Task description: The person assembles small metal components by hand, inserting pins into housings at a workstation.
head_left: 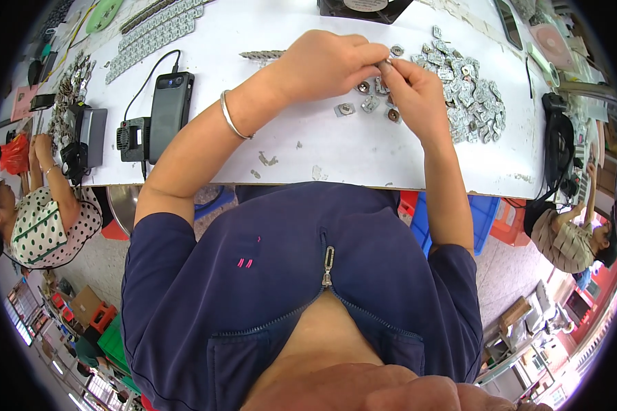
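Note:
My left hand (325, 63) and my right hand (415, 92) meet above the white table (301, 147), fingertips pinched together on a small metal part (386, 65). A silver bangle (231, 116) circles my left wrist. Just under the hands lie a few loose small metal parts (363, 104), and to their right a heap of small grey metal parts (469, 92) spreads over the table.
A black phone-like device (168, 113) with a cable and a small black box (133, 138) lie at the left. Rows of metal parts (154, 38) sit at the far left. One person sits at my left (38, 219), another at my right (572, 236). Blue and red crates (483, 216) stand under the table.

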### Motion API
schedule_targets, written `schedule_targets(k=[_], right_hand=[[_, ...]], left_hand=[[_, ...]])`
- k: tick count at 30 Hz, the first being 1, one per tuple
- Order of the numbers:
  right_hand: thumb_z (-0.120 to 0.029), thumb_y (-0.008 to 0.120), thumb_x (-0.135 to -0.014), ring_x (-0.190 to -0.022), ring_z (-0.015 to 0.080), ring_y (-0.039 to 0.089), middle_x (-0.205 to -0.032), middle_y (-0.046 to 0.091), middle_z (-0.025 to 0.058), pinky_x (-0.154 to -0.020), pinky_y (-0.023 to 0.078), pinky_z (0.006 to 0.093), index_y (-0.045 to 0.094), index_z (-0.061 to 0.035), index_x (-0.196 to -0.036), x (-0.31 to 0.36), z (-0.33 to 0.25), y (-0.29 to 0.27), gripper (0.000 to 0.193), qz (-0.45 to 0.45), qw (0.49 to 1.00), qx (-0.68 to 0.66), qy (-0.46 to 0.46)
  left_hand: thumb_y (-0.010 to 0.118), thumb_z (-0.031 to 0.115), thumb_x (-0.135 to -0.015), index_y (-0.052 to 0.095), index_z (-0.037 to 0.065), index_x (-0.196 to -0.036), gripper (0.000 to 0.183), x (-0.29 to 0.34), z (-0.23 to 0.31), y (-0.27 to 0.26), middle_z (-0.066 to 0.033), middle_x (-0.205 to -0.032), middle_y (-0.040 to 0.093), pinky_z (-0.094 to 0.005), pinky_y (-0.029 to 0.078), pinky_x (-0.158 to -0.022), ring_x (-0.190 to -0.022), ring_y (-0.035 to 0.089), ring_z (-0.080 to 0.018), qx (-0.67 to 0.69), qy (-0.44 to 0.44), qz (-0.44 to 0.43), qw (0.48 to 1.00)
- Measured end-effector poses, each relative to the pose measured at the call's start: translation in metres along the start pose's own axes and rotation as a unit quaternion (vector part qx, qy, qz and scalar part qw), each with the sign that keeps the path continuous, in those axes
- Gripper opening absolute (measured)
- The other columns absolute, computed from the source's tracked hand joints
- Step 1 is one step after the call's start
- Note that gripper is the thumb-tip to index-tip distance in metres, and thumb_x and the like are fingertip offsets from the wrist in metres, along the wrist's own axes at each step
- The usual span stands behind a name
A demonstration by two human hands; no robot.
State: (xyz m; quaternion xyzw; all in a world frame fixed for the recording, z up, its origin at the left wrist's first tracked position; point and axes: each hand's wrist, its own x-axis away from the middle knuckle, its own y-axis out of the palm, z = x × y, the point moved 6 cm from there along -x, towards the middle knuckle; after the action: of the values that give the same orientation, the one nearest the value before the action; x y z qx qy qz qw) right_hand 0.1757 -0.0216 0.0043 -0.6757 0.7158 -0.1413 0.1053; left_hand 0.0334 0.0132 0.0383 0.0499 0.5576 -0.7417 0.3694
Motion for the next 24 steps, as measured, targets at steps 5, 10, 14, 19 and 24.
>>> schedule_targets(k=[5,10,14,19,24], right_hand=[[-0.016,0.062,-0.092,-0.066,0.0044,0.05,-0.074,0.061,-0.0015,-0.057,0.04,0.0207,0.071,-0.001,-0.102,0.013,0.002,-0.019,0.021,0.053,0.997,-0.037,-0.052],[-0.015,0.061,-0.092,-0.063,0.0081,0.048,-0.071,0.058,0.002,-0.056,0.04,0.0261,0.069,0.0003,-0.095,0.016,-0.021,0.0,0.018,-0.032,0.994,-0.026,-0.098],[-0.016,0.06,-0.092,-0.06,0.0088,0.046,-0.068,0.056,0.0016,-0.056,0.039,0.0265,0.068,0.0009,-0.092,0.013,-0.018,0.01,0.019,-0.088,0.994,-0.033,-0.059],[-0.018,0.061,-0.092,-0.057,0.0073,0.044,-0.066,0.056,0.0012,-0.052,0.038,0.0262,0.066,0.0011,-0.086,0.01,-0.017,0.01,0.02,-0.103,0.99,0.055,-0.083],[-0.018,0.06,-0.092,-0.055,0.0052,0.042,-0.065,0.053,-0.0016,-0.049,0.037,0.0238,0.065,0.0007,-0.087,0.004,-0.031,-0.013,0.021,-0.048,0.996,0.008,-0.078]], left_hand=[[0.071,0.014,-0.079,0.06,0.012,-0.116,0.038,0.001,-0.001,0.015,-0.0121,-0.088,0.068,-0.0331,0.053,-0.065,-0.076,0.067,-0.0264,-0.004,-0.038,-0.109,0.993],[0.07,0.01,-0.079,0.052,0.009,-0.129,0.053,-0.01,0.001,0.002,-0.0153,-0.091,0.069,-0.0364,0.053,-0.072,-0.081,0.067,-0.0303,0.141,-0.088,-0.129,0.978],[0.071,0.009,-0.076,0.05,0.008,-0.131,0.059,-0.01,0.002,0.007,-0.0168,-0.097,0.069,-0.0362,0.052,-0.073,-0.083,0.067,-0.0308,0.197,-0.112,-0.206,0.952],[0.071,0.011,-0.076,0.053,0.004,-0.127,0.054,-0.009,0.003,0.006,-0.0171,-0.093,0.069,-0.0347,0.051,-0.07,-0.078,0.066,-0.0304,0.22,-0.12,-0.248,0.936],[0.063,0.02,-0.087,0.065,-0.001,-0.1,0.024,-0.016,-0.007,-0.014,-0.0108,-0.074,0.064,-0.0292,0.047,-0.06,-0.061,0.058,-0.0189,0.151,-0.157,-0.238,0.947]])
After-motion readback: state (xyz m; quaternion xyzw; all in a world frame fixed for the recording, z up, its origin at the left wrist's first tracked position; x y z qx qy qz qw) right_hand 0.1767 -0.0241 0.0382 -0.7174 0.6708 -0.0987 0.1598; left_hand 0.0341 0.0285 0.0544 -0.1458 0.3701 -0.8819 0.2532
